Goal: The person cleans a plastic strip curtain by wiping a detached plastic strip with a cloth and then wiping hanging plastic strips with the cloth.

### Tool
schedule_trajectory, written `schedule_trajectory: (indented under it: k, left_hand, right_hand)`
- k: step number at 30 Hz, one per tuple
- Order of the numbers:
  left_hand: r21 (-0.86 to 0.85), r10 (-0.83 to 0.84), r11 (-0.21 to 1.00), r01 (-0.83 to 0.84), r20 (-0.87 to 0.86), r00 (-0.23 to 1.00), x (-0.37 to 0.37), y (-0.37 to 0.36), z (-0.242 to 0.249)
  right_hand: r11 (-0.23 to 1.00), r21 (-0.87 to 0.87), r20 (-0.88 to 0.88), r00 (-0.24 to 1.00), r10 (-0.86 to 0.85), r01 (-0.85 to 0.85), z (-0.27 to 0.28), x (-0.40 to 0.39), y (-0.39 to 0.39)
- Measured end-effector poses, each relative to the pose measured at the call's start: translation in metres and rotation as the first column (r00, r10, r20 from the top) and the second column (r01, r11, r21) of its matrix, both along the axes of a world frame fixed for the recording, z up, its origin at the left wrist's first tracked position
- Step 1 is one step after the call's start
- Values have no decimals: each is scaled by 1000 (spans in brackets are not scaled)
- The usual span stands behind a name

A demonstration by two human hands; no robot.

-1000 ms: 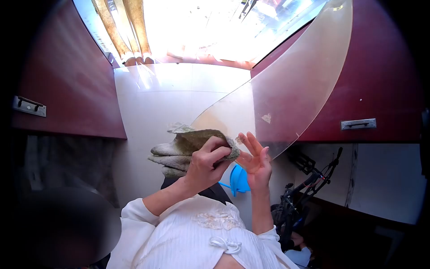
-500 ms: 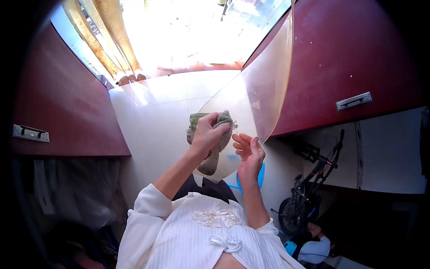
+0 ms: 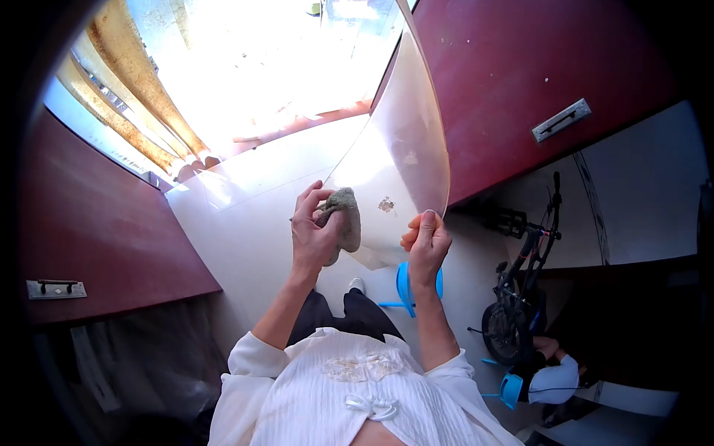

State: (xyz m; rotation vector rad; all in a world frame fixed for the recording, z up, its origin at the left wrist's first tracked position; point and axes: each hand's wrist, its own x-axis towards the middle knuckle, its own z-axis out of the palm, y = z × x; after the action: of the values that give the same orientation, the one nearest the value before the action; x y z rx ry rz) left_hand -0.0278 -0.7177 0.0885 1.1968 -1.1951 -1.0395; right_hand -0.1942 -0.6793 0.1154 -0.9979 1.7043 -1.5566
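A crumpled grey-green cloth point(image 3: 346, 223) is gripped in my left hand point(image 3: 311, 230), its fingers bent around the upper side. The cloth overlaps the left part of a clear, bendy plastic sheet point(image 3: 409, 126) hanging in front of me. At the sheet's lower right edge, my right hand point(image 3: 426, 245) is closed, thumb on top, pinching that edge. Between my two hands, a small brownish patch point(image 3: 386, 204) shows on or through the sheet.
Dark red panels with metal handles flank the bright doorway, one at left point(image 3: 111, 215) and one at right point(image 3: 535, 67). Yellowed plastic strips point(image 3: 134, 82) hang gathered at upper left. Below are a blue stool point(image 3: 404, 288), a bicycle point(image 3: 513, 297) and a seated person point(image 3: 554, 379).
My left hand has shifted left with the cloth, which is more bunched up. The fingers of my right hand have closed on the sheet's edge. The view has turned slightly.
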Motion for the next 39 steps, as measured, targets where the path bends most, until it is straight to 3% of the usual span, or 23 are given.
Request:
schedule_trajectory:
  k: [1,3,5,9,12,15,17,21,23,27,29,31,33,35,37,39]
  left_hand:
    - [62,-62,996,69,-109,992,-1,-8,-8]
    - [44,-149,987,154,-112,983,-5,-14,-11]
    - [271,-256,905,330,-273,927,-13,-14,-7]
    - [197,-166,954,226,-280,945,-59,1,-13]
    - [89,-168,979,182,-149,975,-96,-2,-19]
    - [118,-214,962,248,-246,945,-136,-5,9]
    - [83,-257,945,316,-410,875,-161,-14,17]
    - [-80,-342,937,340,-406,847,-195,-33,41]
    - [-52,-466,829,557,-617,635,-207,-45,67]
    - [-104,-519,837,537,-463,719,-231,-92,80]
    - [-139,-545,825,547,-448,709,-244,-120,94]
    - [-177,-533,846,503,-318,784,-256,-152,108]
    - [-246,-582,811,531,-250,774,-267,-189,118]
    - [-302,-615,762,573,-60,786,-278,-235,130]
    - [-399,-625,719,569,-14,781,-296,-274,149]
    - [-464,-635,658,594,81,768,-311,-304,177]
  right_hand:
    - [1000,-16,0,1000,-23,23,0,-7,-2]
    - [995,-82,-29,998,54,-56,-4,-28,-2]
    - [995,-92,-19,999,39,-40,-3,-41,0]
    - [993,-115,-89,996,-12,2,2,-85,-3]
    - [983,-182,-150,987,-62,34,17,-129,-13]
    - [968,-241,-212,970,-116,63,40,-181,-28]
    - [959,-277,-253,957,-138,65,56,-215,-41]
    - [928,-372,-307,940,-148,25,93,-275,-70]
    - [914,-406,-356,920,-165,7,117,-300,-87]
    - [857,-514,-444,864,-238,-29,161,-353,-139]
    - [889,-453,-607,752,-257,-61,185,-376,-164]
    - [869,-492,-620,721,-309,-50,211,-388,-186]
    - [900,-434,-748,574,-332,-45,235,-399,-206]
    - [901,-434,-777,507,-373,-3,258,-409,-228]
    - [887,-461,-849,276,-451,31,277,-419,-249]
    - [865,-500,-849,170,-501,47,290,-437,-269]
